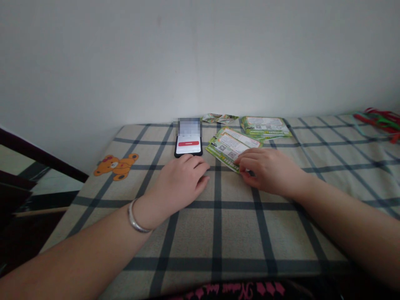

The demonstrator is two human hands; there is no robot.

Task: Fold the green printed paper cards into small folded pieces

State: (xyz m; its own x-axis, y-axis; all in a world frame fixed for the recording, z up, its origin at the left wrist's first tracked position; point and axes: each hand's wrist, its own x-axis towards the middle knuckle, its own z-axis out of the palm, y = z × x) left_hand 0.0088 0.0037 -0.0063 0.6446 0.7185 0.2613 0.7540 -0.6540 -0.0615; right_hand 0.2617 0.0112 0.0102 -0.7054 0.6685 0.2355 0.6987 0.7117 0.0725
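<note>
My left hand (pixel 184 179) rests on the checked tablecloth just below a phone (pixel 188 141), its fingers loosely bent and the thumb apart. It holds nothing. The phone lies face up with its screen lit, the upper part blurred out. To the right, my right hand (pixel 270 168) has its fingertips at the near edge of some green-and-white printed packets (pixel 229 148), which overlap and lie flat. Its thumb sits apart on the cloth, and no grip on a packet shows. Its palm is hidden. A silver bangle (pixel 136 218) circles my left wrist.
Behind my right hand lies another stack of printed packets (pixel 265 125). Small crumpled wrappers (pixel 220 118) lie along the wall. Red and green cords (pixel 383 118) are at the far right. A flat orange bear (pixel 117 166) lies near the tablecloth's left edge.
</note>
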